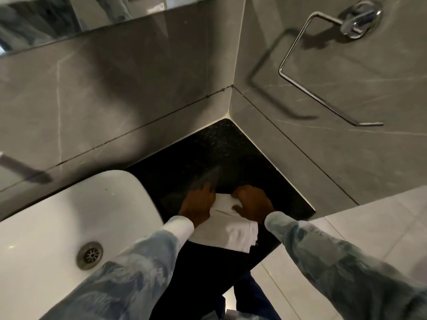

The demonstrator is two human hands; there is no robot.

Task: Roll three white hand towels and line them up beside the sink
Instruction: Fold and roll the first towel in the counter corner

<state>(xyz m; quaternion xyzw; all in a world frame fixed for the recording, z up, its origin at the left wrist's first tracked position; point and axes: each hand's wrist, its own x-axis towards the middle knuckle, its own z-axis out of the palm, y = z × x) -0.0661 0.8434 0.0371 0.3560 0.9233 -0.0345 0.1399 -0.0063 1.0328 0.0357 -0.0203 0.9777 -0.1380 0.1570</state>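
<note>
One white hand towel [227,228] lies on the black speckled countertop [208,153], just right of the white sink [76,211]. Its far end is folded or rolled up between my hands. My left hand [196,207] rests on the towel's far left corner, fingers pointing away from me. My right hand [253,203] presses on the far right corner, thumb lying on the cloth. The near half of the towel lies flat and reaches toward the counter's front edge. No other towels are in view.
Grey tiled walls meet in a corner behind the counter. A chrome towel ring [323,72] hangs on the right wall. A mirror [69,17] sits above the back wall. The sink drain [90,255] is at lower left. Pale floor tiles [360,229] show on the right.
</note>
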